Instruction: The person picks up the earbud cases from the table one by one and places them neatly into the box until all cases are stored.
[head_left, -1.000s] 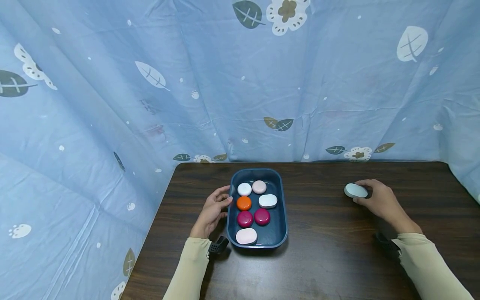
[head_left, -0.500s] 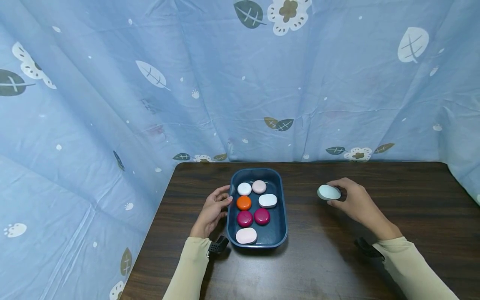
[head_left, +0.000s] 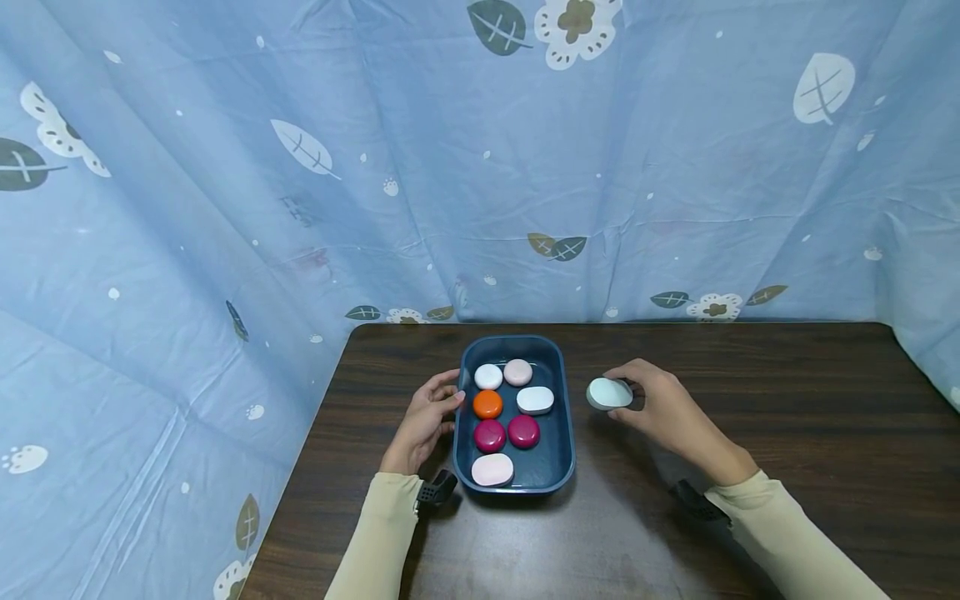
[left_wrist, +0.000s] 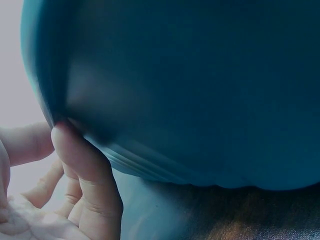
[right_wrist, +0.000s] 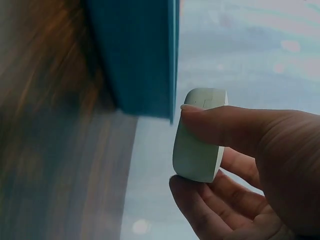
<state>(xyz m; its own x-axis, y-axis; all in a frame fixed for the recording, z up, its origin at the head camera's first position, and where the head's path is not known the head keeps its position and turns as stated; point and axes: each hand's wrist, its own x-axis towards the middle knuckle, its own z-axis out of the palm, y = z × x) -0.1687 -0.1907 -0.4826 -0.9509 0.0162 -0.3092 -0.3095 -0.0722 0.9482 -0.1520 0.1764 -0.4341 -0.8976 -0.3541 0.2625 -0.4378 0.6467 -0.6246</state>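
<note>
A dark blue rectangular tray (head_left: 558,450) with rounded corners stands on the table. Its near left side is held by my left hand (head_left: 422,425), thumb at the rim and fingers along the outer wall; the left wrist view shows the thumb (left_wrist: 82,155) against the tray. Just right of the tray, my right hand (head_left: 667,417) pinches a pale green oval block (head_left: 609,393) between thumb and fingers, raised above the table. In the right wrist view the block (right_wrist: 197,145) appears smooth and thick, beside the tray wall (right_wrist: 135,60).
Several smooth rounded pieces lie in the tray: a white disc (head_left: 488,377), a pale pink disc (head_left: 518,372), an orange disc (head_left: 487,405), crimson discs (head_left: 523,432), a white oval (head_left: 535,400) and a pale pink oval (head_left: 492,470). A blue patterned curtain (head_left: 450,167) hangs behind the wooden table (head_left: 810,400).
My right hand has carried the pale green oval block leftward across the table, from the far right to close beside the tray. My left hand and the tray have stayed in place.
</note>
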